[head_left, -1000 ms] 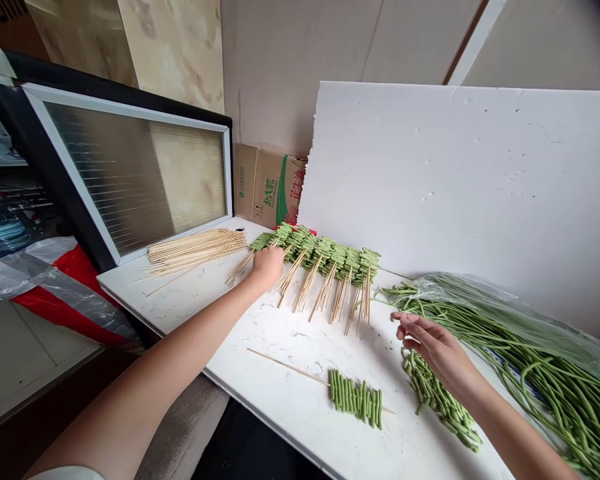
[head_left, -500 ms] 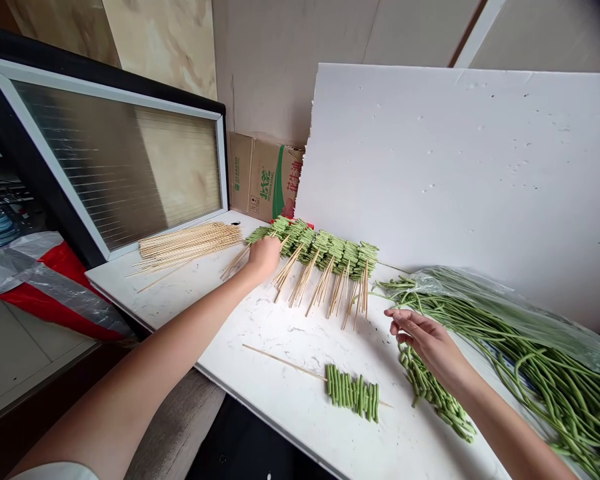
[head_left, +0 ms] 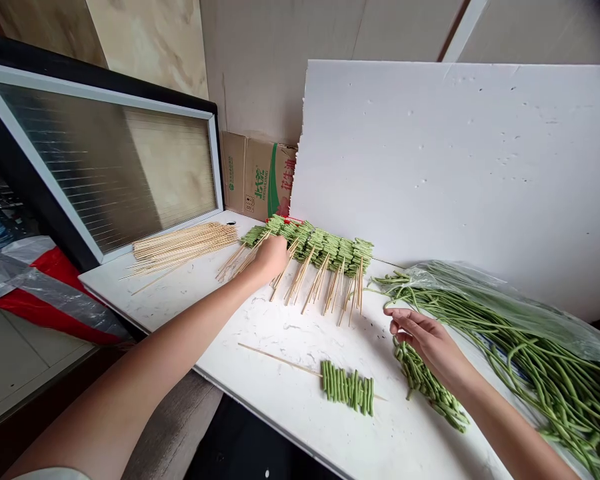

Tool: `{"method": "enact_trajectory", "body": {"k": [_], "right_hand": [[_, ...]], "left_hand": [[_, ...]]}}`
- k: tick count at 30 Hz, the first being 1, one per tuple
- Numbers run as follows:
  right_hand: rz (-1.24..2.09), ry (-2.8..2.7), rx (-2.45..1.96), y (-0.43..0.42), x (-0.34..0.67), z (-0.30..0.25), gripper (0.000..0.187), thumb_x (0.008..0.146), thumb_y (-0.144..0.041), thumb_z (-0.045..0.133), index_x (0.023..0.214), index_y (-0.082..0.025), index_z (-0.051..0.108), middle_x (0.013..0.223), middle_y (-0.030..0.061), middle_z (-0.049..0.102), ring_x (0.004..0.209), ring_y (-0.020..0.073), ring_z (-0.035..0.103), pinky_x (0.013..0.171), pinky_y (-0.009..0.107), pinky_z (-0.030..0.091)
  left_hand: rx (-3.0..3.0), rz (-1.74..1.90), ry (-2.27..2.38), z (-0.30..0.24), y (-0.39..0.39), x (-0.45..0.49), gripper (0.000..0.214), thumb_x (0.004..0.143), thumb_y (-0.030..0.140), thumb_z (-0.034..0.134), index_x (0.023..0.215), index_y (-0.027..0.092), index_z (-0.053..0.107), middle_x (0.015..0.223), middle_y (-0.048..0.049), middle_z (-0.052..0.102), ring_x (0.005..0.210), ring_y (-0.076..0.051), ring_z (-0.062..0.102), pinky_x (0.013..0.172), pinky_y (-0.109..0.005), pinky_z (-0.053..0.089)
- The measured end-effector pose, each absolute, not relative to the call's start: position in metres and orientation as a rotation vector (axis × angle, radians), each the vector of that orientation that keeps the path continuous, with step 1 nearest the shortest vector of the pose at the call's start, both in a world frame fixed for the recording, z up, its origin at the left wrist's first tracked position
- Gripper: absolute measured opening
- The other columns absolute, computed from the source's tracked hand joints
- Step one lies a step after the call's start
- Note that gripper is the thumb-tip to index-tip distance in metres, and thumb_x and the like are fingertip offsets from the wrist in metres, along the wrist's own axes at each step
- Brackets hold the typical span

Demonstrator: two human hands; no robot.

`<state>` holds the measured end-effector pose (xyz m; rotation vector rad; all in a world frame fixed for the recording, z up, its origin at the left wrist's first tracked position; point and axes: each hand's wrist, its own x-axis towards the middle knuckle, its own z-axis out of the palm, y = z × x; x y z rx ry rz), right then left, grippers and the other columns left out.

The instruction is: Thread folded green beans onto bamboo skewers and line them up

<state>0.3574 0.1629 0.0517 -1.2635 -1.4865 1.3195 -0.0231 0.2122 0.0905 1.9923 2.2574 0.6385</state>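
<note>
My left hand [head_left: 271,257] reaches far across the white board [head_left: 290,393] and rests closed on the stick ends of a row of finished green-bean skewers [head_left: 320,248]. My right hand [head_left: 427,343] hovers with fingers loosely spread over a small pile of cut bean pieces [head_left: 425,385]. One single skewer threaded with short bean pieces [head_left: 347,388] lies near the front edge. A bundle of bare bamboo sticks [head_left: 183,244] lies at the far left.
Long uncut green beans [head_left: 520,353] lie on a clear plastic bag at the right. A white foam sheet [head_left: 455,167] leans against the wall behind. A cardboard box [head_left: 258,177] stands in the corner, a glass-fronted cabinet [head_left: 105,167] at the left.
My left hand has shifted slightly right along the skewer row, further onto the stick ends. My right hand has stayed over the cut beans. The camera has drifted a little.
</note>
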Motion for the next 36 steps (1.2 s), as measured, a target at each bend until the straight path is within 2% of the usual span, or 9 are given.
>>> {"method": "enact_trajectory", "body": {"k": [4, 9, 17, 23, 25, 27, 29, 31, 36], "right_hand": [[1.327, -1.492, -1.256, 0.164, 0.360, 0.048, 0.056, 0.073, -0.071, 0.087, 0.097, -0.021, 0.082, 0.095, 0.0109, 0.072, 0.085, 0.0234, 0.061, 0.073, 0.035, 0.051], [1.334, -1.506, -1.244, 0.165, 0.364, 0.043, 0.055, 0.075, -0.070, 0.086, 0.100, -0.021, 0.082, 0.092, 0.0099, 0.071, 0.086, 0.0231, 0.061, 0.074, 0.034, 0.050], [1.342, -1.485, -1.226, 0.168, 0.369, 0.036, 0.053, 0.075, -0.069, 0.087, 0.097, -0.021, 0.082, 0.093, 0.0098, 0.070, 0.084, 0.0219, 0.061, 0.071, 0.033, 0.049], [1.347, -1.481, -1.240, 0.168, 0.367, 0.035, 0.054, 0.073, -0.071, 0.087, 0.090, -0.021, 0.081, 0.094, 0.0109, 0.070, 0.086, 0.0233, 0.061, 0.070, 0.033, 0.049], [1.349, -1.481, -1.242, 0.166, 0.365, 0.036, 0.053, 0.073, -0.071, 0.086, 0.089, -0.021, 0.080, 0.093, 0.0113, 0.070, 0.087, 0.0239, 0.061, 0.070, 0.033, 0.049], [1.349, -1.486, -1.242, 0.165, 0.363, 0.038, 0.053, 0.074, -0.071, 0.086, 0.087, -0.020, 0.080, 0.091, 0.0112, 0.069, 0.089, 0.0244, 0.062, 0.070, 0.033, 0.049], [1.351, -1.488, -1.240, 0.163, 0.363, 0.039, 0.052, 0.074, -0.071, 0.086, 0.086, -0.020, 0.080, 0.089, 0.0111, 0.069, 0.089, 0.0247, 0.062, 0.070, 0.033, 0.049], [1.356, -1.485, -1.239, 0.162, 0.364, 0.040, 0.052, 0.074, -0.070, 0.087, 0.086, -0.021, 0.079, 0.089, 0.0110, 0.070, 0.088, 0.0241, 0.062, 0.070, 0.033, 0.049], [1.349, -1.472, -1.253, 0.162, 0.372, 0.037, 0.051, 0.074, -0.070, 0.086, 0.086, -0.021, 0.079, 0.099, 0.0114, 0.072, 0.084, 0.0214, 0.061, 0.070, 0.033, 0.050]], "left_hand": [[2.032, 0.491, 2.337, 0.095, 0.213, -0.007, 0.025, 0.100, 0.018, 0.057, 0.096, 0.006, 0.078, 0.092, -0.0201, 0.076, 0.088, -0.027, 0.073, 0.084, -0.034, 0.055], [2.045, 0.427, 2.403, 0.096, 0.217, 0.004, 0.026, 0.101, 0.022, 0.057, 0.103, 0.007, 0.077, 0.101, -0.0230, 0.076, 0.098, -0.033, 0.075, 0.085, -0.039, 0.058], [2.097, 0.397, 2.448, 0.085, 0.219, -0.001, 0.026, 0.101, 0.029, 0.060, 0.105, 0.011, 0.078, 0.108, -0.0215, 0.076, 0.105, -0.034, 0.075, 0.091, -0.040, 0.057], [2.148, 0.345, 2.472, 0.079, 0.224, 0.003, 0.042, 0.094, 0.049, 0.071, 0.108, 0.010, 0.078, 0.118, -0.0224, 0.073, 0.105, -0.034, 0.073, 0.091, -0.041, 0.058], [2.191, 0.337, 2.452, 0.078, 0.226, 0.008, 0.035, 0.095, 0.040, 0.071, 0.112, 0.010, 0.078, 0.120, -0.0223, 0.072, 0.109, -0.034, 0.072, 0.092, -0.040, 0.057], [2.207, 0.305, 2.431, 0.078, 0.228, 0.013, 0.024, 0.095, 0.021, 0.066, 0.113, 0.009, 0.078, 0.119, -0.0223, 0.072, 0.111, -0.032, 0.072, 0.093, -0.039, 0.057], [2.191, 0.277, 2.418, 0.078, 0.229, 0.016, 0.026, 0.093, 0.008, 0.060, 0.111, 0.009, 0.078, 0.115, -0.0220, 0.074, 0.109, -0.031, 0.073, 0.093, -0.039, 0.057], [2.175, 0.283, 2.413, 0.079, 0.230, 0.017, 0.027, 0.092, 0.003, 0.058, 0.108, 0.008, 0.078, 0.111, -0.0219, 0.075, 0.108, -0.031, 0.074, 0.093, -0.039, 0.057], [2.146, 0.349, 2.385, 0.084, 0.231, 0.014, 0.025, 0.093, 0.006, 0.062, 0.113, 0.008, 0.077, 0.114, -0.0241, 0.073, 0.116, -0.032, 0.071, 0.098, -0.040, 0.057]]}}
